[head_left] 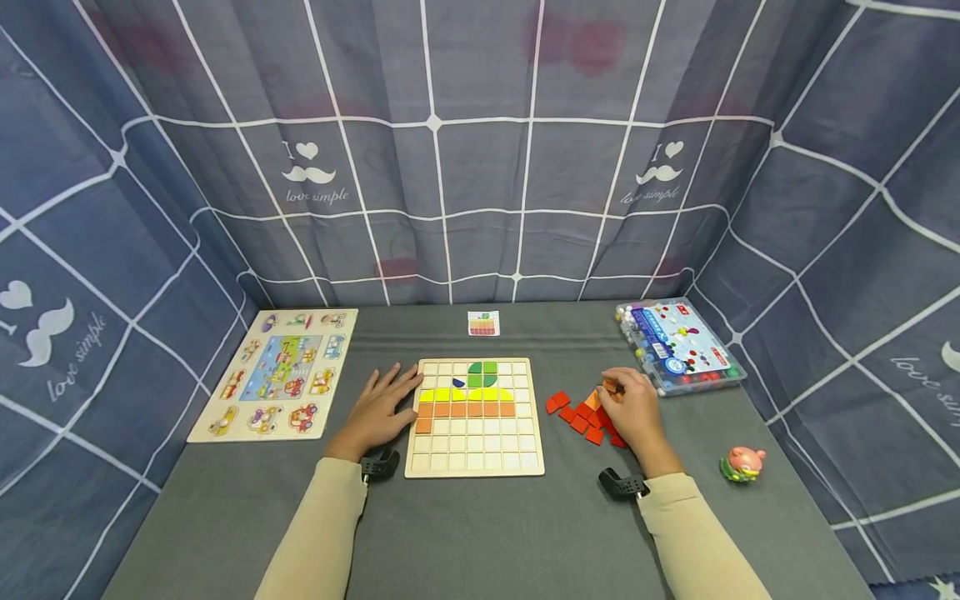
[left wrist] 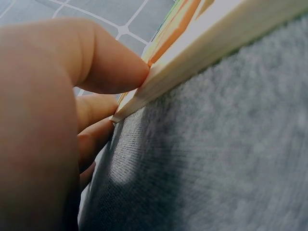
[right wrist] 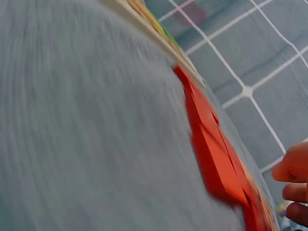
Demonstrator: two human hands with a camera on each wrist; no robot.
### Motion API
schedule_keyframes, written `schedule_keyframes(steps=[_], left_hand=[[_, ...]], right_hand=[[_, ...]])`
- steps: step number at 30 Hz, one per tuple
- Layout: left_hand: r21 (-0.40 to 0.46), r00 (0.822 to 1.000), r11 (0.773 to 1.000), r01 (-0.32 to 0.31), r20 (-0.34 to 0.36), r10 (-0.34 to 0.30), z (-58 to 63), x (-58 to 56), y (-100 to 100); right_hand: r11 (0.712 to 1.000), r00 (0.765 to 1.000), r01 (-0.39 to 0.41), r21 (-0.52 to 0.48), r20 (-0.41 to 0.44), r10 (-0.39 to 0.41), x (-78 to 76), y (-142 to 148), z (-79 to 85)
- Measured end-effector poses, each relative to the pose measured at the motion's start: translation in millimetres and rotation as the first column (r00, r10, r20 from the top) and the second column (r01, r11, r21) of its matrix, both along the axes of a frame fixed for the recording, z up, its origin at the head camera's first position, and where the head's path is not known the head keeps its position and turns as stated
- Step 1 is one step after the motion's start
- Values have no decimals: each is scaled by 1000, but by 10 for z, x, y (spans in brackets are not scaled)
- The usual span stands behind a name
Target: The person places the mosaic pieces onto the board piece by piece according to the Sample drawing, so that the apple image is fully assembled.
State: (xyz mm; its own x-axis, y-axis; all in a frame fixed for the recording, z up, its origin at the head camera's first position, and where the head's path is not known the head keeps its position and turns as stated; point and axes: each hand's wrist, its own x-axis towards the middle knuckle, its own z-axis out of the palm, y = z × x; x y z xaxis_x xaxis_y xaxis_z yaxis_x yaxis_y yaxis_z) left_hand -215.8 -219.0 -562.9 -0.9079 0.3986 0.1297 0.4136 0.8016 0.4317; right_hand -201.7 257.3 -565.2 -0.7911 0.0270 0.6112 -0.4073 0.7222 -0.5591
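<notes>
- While the dark, white-lined curtain (head_left: 480,167) wraps the back and both sides, everything here plays out on the grey table (head_left: 480,542).
- Over on the left lies the picture board (head_left: 283,368), flat, a blue scene in its middle and little pictures round its border.
- Centre stage, between the two hands, it's the wooden grid board (head_left: 480,442), flat on the table, its lower rows mostly bare.
- Far right at the back, there's the clear plastic case (head_left: 682,346), coloured balls showing through.
- Left hand (head_left: 378,412) now: fingers relaxed and spread, thumb and fingertips touching the grid board's left edge, no grip to be seen.
- And the right hand (head_left: 633,408)! Fingers bent over the loose red tiles (head_left: 579,423) just right of the grid board; whether a piece is pinched there, I cannot tell.
- On the grid, an orange row (head_left: 467,409) runs from the left edge, one more orange tile (head_left: 423,426) below its left end, yellow pieces (head_left: 475,395) just above.
- Near the right sleeve sits a pink-headed figurine (head_left: 744,464).
- Behind the grid board, a small printed card (head_left: 483,323).
- Green pieces (head_left: 489,367) near the grid's top, and beside them, tiniest of all, a dark blue piece (head_left: 458,383).
</notes>
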Motion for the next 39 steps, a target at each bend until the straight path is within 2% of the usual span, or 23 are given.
schedule_keyframes(steps=[7,12,22,31,39], left_hand=[[-12,1000,1000,-10,4,10,2,1,1],[-12,1000,1000,-13,14,13,-13,1,-3],[-3,1000,1000,-12,4,12,-31,-13,-1],[-3,1000,1000,-16,4,16,-31,-15,1],[-9,1000,1000,-16,0,16,-29,-16,6]], right_hand=[[1000,986,-9,24,168,5,5,205,30],[999,974,-25,46,227,14,-16,233,70],[993,950,2,119,310,-39,-83,225,125],[972,960,-28,235,276,-39,-93,206,155],[982,965,-6,187,259,-43,-80,87,140]])
